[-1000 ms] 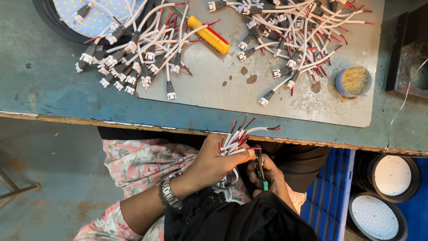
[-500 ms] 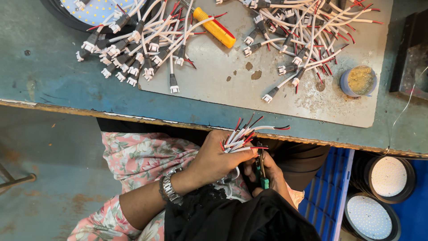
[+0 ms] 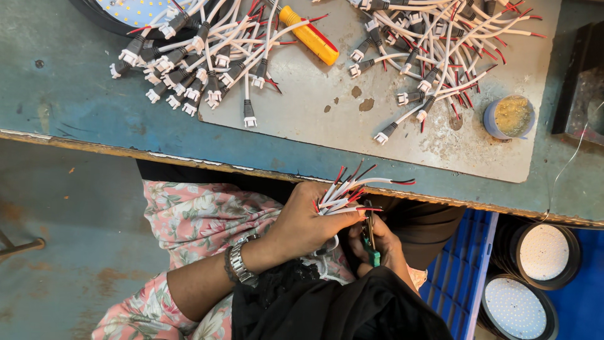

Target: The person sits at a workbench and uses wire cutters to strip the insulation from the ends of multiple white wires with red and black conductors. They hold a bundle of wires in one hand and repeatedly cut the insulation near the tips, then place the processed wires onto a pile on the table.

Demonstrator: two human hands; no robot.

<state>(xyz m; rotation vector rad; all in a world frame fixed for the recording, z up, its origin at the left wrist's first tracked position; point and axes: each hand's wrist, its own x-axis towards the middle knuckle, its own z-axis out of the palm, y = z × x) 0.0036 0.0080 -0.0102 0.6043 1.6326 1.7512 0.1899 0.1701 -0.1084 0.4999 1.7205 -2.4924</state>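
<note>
Below the tabletop's near edge, the left hand point(image 3: 308, 223) bunches a wire bundle point(image 3: 349, 195) with ends fanned toward the cutter; the right hand point(image 3: 377, 242) grips green-handled pliers point(image 3: 370, 236), ready to trim.

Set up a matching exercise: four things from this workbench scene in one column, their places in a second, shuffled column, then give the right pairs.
Things
1. Bundle of white and red wires
2. Yellow-handled tool
3. Small round blue-rimmed tin of yellowish paste
4. Small green-handled cutter

Places
A. on the grey metal sheet, near its right edge
B. in the right hand, below the table edge
C. gripped in the left hand
D. at the top of the sheet, between two heaps of connector leads

Pairs: 1-C, 2-D, 3-A, 4-B
</note>
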